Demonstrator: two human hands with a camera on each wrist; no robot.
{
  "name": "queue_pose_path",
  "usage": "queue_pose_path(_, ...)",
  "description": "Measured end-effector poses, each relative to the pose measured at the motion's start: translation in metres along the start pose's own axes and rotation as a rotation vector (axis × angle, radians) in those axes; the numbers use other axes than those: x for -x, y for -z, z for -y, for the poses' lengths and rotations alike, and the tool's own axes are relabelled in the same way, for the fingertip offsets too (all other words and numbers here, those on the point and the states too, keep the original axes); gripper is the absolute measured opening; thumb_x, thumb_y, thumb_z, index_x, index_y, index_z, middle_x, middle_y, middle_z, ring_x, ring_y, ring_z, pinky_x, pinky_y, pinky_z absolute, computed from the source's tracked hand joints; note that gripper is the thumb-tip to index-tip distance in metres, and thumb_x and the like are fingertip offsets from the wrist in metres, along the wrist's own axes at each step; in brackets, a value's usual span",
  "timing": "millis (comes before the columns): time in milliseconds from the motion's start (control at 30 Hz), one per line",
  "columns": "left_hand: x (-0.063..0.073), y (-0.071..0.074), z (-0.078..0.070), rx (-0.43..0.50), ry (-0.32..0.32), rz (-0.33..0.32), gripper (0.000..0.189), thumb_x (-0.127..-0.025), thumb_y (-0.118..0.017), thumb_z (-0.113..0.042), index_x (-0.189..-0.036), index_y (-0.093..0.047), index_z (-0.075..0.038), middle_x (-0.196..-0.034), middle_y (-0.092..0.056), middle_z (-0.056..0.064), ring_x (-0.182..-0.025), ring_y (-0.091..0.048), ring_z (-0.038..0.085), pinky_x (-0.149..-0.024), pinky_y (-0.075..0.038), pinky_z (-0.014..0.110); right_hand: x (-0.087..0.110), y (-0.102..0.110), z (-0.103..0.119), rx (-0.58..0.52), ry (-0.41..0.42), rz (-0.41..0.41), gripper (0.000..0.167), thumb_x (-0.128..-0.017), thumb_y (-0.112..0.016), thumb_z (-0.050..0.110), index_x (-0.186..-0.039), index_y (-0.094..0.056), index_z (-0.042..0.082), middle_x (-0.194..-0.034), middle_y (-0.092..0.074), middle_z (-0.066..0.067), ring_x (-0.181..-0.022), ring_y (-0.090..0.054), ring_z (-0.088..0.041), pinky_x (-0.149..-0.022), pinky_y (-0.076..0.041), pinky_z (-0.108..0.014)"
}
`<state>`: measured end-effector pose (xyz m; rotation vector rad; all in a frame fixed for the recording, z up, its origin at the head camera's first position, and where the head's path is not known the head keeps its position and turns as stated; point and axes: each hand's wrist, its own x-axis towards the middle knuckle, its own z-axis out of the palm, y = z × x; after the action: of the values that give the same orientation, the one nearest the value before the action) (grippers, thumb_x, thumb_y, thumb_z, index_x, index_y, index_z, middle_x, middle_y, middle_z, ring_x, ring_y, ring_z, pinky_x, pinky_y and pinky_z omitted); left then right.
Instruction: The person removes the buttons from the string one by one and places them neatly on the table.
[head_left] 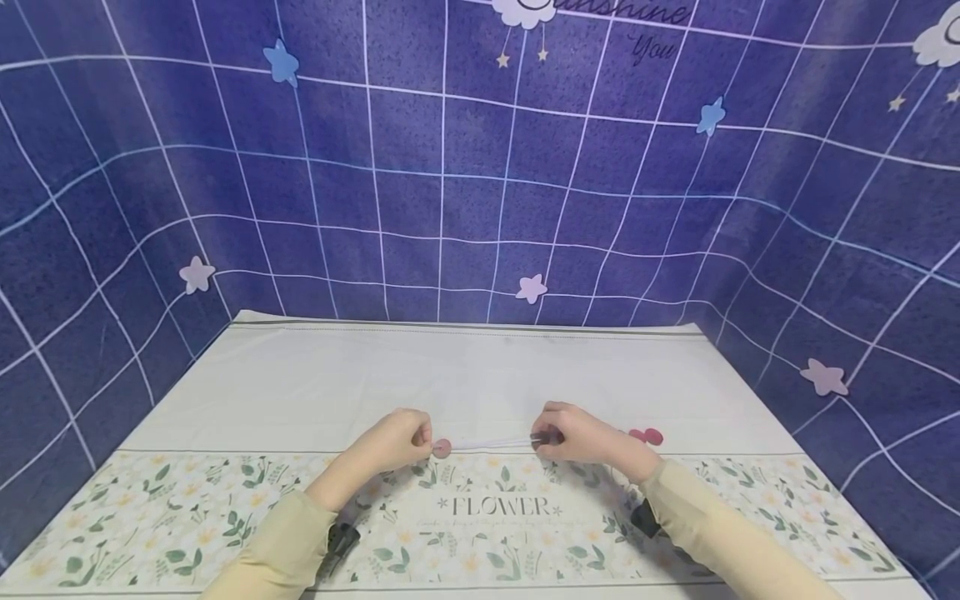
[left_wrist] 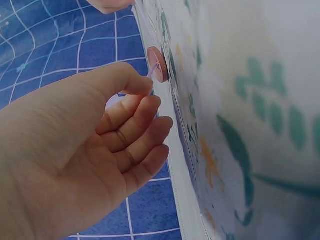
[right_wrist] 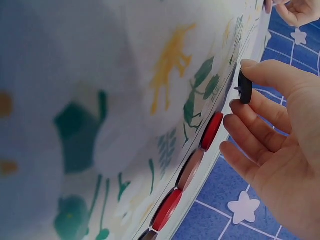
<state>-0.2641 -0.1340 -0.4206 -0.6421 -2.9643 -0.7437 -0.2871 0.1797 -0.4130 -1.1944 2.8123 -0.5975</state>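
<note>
A pink button lies flat on the white, flower-printed cloth, just right of my left hand. Thumb and forefinger of that hand pinch a pale thread, which comes out of the middle of the button in the left wrist view. The other fingers curl loosely. Between the hands the thread stretches as thin white strands. My right hand pinches a black button on edge between thumb and fingers, a little off the cloth. How the thread passes the black button is too small to tell.
Right of my right hand lie red buttons; the right wrist view shows a row with a pinkish-brown button between two red ones, then a darker one. A blue grid-patterned curtain with stars surrounds the table's back and sides.
</note>
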Motion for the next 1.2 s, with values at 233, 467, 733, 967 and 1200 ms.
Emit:
queue_pose_path(233, 0.0003, -0.0007, 0.0004, 0.003, -0.015, -0.001, 0.016, -0.077, -0.067, -0.009, -0.071, -0.054, -0.015, -0.066, -0.052, -0.007, -0.061, -0.048, 0.007, -0.058, -0.044, 0.021, 0.0010, -0.0003, -0.0004, 0.009, -0.004, 0.002, 0.020, -0.081, -0.070, 0.015, -0.099, -0.068, 0.007, -0.084, -0.056, 0.002, -0.070, -0.050, -0.008, -0.064, -0.045, -0.019)
queue_pose_path(467, 0.0009, -0.0004, 0.0003, 0.002, -0.006, -0.004, 0.016, -0.077, -0.067, -0.010, -0.071, -0.054, -0.016, -0.066, -0.052, -0.007, -0.061, -0.048, 0.007, -0.059, -0.044, 0.021, 0.0026, -0.0013, -0.0039, 0.015, 0.005, -0.010, 0.020, -0.081, -0.070, 0.015, -0.099, -0.068, 0.007, -0.084, -0.056, 0.002, -0.072, -0.051, -0.008, -0.066, -0.046, -0.019)
queue_pose_path(733, 0.0010, -0.0006, 0.0014, -0.002, -0.015, -0.009, 0.016, -0.077, -0.067, -0.010, -0.071, -0.053, -0.015, -0.067, -0.052, -0.007, -0.062, -0.048, 0.008, -0.059, -0.044, 0.022, 0.0041, -0.0010, -0.0055, 0.030, -0.008, -0.023, 0.021, -0.080, -0.070, 0.016, -0.099, -0.068, 0.008, -0.086, -0.058, 0.003, -0.076, -0.054, -0.009, -0.070, -0.048, -0.022)
queue_pose_path(967, 0.0009, -0.0003, 0.0014, -0.004, -0.015, -0.006, 0.017, -0.077, -0.068, -0.010, -0.071, -0.053, -0.016, -0.066, -0.051, -0.007, -0.061, -0.048, 0.007, -0.058, -0.044, 0.021, 0.0052, 0.0014, -0.0038, 0.051, -0.002, -0.032, 0.021, -0.081, -0.071, 0.017, -0.100, -0.068, 0.009, -0.087, -0.059, 0.002, -0.077, -0.054, -0.008, -0.071, -0.049, -0.023)
queue_pose_path(1200, 0.0002, 0.0004, 0.0011, -0.002, -0.036, -0.003, 0.015, -0.074, -0.066, -0.007, -0.071, -0.053, -0.014, -0.064, -0.051, -0.006, -0.059, -0.047, 0.008, -0.057, -0.043, 0.021, 0.0053, 0.0001, -0.0048, 0.061, 0.010, -0.029, 0.021, -0.081, -0.070, 0.018, -0.100, -0.068, 0.008, -0.088, -0.059, 0.002, -0.078, -0.055, -0.009, -0.073, -0.049, -0.024)
